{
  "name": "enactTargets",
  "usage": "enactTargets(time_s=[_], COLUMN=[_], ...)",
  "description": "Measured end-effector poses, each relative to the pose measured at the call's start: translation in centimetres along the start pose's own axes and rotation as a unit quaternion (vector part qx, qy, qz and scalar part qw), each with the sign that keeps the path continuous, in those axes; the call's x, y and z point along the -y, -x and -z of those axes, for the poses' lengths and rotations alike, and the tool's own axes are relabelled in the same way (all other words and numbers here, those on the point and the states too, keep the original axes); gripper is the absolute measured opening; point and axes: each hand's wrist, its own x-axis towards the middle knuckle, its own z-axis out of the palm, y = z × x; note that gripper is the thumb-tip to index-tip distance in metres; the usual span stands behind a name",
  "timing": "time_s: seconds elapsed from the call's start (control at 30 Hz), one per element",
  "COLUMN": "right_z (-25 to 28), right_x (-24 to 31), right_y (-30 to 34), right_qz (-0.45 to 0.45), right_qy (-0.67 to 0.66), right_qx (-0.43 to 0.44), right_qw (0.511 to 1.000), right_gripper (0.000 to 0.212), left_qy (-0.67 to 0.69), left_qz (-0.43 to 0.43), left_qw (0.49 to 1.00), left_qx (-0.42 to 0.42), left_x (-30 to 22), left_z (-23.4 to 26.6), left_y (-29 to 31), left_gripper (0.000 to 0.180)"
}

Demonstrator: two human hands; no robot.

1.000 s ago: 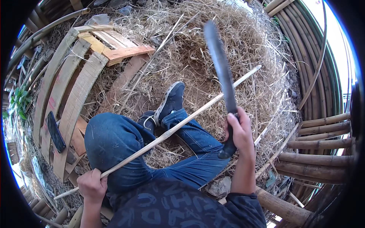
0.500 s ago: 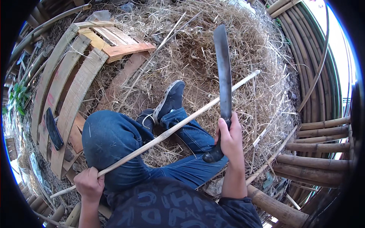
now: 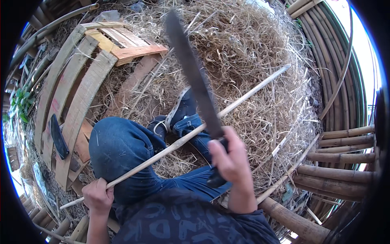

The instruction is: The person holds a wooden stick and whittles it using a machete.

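Observation:
A long pale bamboo strip (image 3: 174, 145) slants across my lap, from low at the left up to the far right. My left hand (image 3: 98, 194) is closed round its lower part beside my bent knee, and a short end sticks out behind the fist. My right hand (image 3: 230, 158) grips the black handle of a machete (image 3: 195, 81). Its long dark blade points away and tilts left, passing over the strip in this view; whether they touch I cannot tell. The blade and right hand are a little blurred.
Wooden pallet pieces (image 3: 87, 93) lie at the left, with a dark curved object (image 3: 58, 136) on them. Dry shavings (image 3: 260, 40) cover the ground ahead. Bamboo poles (image 3: 345, 156) stack up at the right. My denim-clad legs (image 3: 118, 150) are folded before me.
My right hand has moved left and slightly nearer, and the machete has swung from nearly upright to leaning left across the strip. The strip has shifted slightly to the right.

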Motion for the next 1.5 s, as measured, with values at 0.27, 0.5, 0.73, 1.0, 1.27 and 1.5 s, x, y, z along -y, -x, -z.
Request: enactTargets(time_s=[0.27,0.5,0.73,1.0,1.27,1.5], right_z=[5.3,-0.9,2.1,-1.1,0.8,-2.1], right_x=[-0.6,0.8,1.5,1.4,0.0,-4.0], right_y=[-1.3,1.3,0.6,0.9,0.7,-0.2], right_qz=[-0.005,-0.011,-0.013,0.049,-0.011,-0.018], right_qy=[0.01,0.045,-0.01,0.071,0.044,0.021], right_qx=[-0.201,0.029,-0.107,-0.075,-0.151,-0.133], right_qw=[0.98,0.998,0.994,0.993,0.988,0.991], right_gripper=[0.009,0.023,0.021,0.029,0.026,0.036], left_qy=[0.029,0.014,0.055,0.016,0.047,0.07], left_qz=[-0.014,0.004,0.003,0.02,0.043,0.11], left_qw=[0.999,1.0,0.998,1.0,0.996,0.983], left_qx=[-0.004,0.001,-0.021,-0.004,0.061,0.131], left_x=[0.2,-0.1,0.7,1.3,3.0,2.0], left_z=[-0.1,0.5,-0.4,0.0,0.1,0.4], left_y=[-0.1,-0.3,0.1,0.9,3.8,7.6], left_gripper=[0.036,0.036,0.036,0.035,0.035,0.032])
